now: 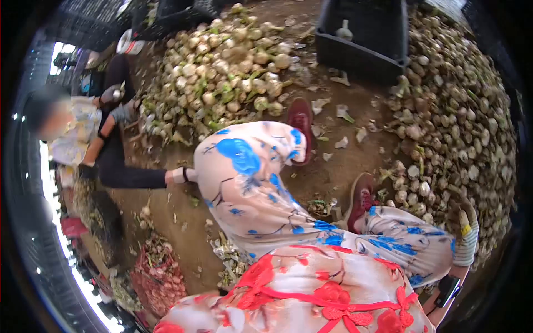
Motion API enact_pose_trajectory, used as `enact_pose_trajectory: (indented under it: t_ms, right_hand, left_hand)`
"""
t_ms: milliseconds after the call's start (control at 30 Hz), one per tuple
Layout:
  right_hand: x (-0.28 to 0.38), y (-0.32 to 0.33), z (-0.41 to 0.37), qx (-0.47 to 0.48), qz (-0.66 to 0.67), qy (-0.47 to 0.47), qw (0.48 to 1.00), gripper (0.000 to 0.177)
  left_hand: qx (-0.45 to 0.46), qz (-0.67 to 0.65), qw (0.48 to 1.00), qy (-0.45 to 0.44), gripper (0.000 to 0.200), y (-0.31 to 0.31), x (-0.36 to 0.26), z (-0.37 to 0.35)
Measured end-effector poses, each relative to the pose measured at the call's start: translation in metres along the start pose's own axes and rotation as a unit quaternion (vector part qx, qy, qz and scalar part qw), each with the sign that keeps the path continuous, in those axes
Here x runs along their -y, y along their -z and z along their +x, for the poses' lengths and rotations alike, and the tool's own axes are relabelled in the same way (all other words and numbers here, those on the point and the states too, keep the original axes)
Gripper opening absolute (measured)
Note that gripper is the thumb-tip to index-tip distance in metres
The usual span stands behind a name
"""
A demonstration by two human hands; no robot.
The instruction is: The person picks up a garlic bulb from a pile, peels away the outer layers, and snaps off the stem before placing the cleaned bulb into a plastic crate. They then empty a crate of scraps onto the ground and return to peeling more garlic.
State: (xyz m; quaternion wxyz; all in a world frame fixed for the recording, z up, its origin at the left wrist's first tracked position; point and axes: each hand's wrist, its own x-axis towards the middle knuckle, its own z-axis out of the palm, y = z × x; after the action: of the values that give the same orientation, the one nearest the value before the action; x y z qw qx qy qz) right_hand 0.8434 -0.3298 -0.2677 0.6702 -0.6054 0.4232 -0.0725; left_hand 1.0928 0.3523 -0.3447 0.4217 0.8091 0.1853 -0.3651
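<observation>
My right hand (461,215), in a brownish work glove with a striped cuff, reaches down at the right against the edge of a large heap of garlic bulbs (444,127). A small pale and yellow piece shows at the glove, and I cannot tell whether the fingers grip it. A dark watch sits on that wrist. My left hand is out of view, below or behind my flowered top (311,288). Between my spread legs, in flowered trousers (244,166), loose skins and leaf scraps lie on the dirt floor.
A black crate (361,55) with one pale bulb inside stands ahead. Left of it lies a second garlic heap (222,72); a person (72,122) with gloved hands sits beside it. A red mesh bag of garlic (158,277) stands at lower left.
</observation>
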Motion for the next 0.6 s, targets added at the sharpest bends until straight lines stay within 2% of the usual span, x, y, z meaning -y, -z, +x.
enact_pose_trajectory:
  t_ms: [33,67,167,267,333,400,433,467,533,600]
  right_hand:
    - [0.014,-0.009,-0.014,-0.039,-0.078,0.022,0.996,0.04]
    - [0.007,-0.002,-0.018,-0.096,-0.054,0.053,0.992,0.039]
    - [0.025,0.001,-0.027,-0.157,-0.037,0.095,0.982,0.039]
    - [0.022,0.02,-0.028,-0.242,-0.041,0.156,0.957,0.034]
    - [0.01,0.044,-0.032,-0.252,-0.061,0.186,0.948,0.03]
    - [-0.002,0.045,-0.041,-0.264,-0.023,0.176,0.948,0.03]
    - [-0.017,0.059,-0.045,-0.268,-0.105,0.152,0.945,0.03]
    - [-0.047,0.079,-0.04,-0.252,-0.118,0.193,0.941,0.031]
    - [-0.109,0.108,-0.038,-0.269,-0.102,0.156,0.945,0.031]
    - [-0.156,0.125,-0.034,-0.249,0.085,0.089,0.961,0.031]
  left_hand:
    - [0.026,0.018,0.999,-0.002,0.036,-0.009,-0.007,0.013]
    - [0.06,0.039,0.997,-0.008,0.036,-0.024,-0.016,0.03]
    - [0.156,0.119,0.98,-0.021,0.036,-0.066,-0.047,0.07]
    - [0.196,0.189,0.962,-0.023,0.035,-0.082,-0.058,0.074]
    - [0.209,0.226,0.951,-0.031,0.035,-0.09,-0.064,0.072]
    - [0.224,0.266,0.937,-0.035,0.035,-0.098,-0.071,0.071]
    - [0.229,0.288,0.929,-0.035,0.034,-0.099,-0.074,0.069]
    - [0.233,0.31,0.921,-0.034,0.034,-0.099,-0.078,0.068]
    - [0.238,0.341,0.909,-0.029,0.034,-0.097,-0.076,0.065]
    - [0.243,0.366,0.898,-0.018,0.034,-0.093,-0.068,0.061]
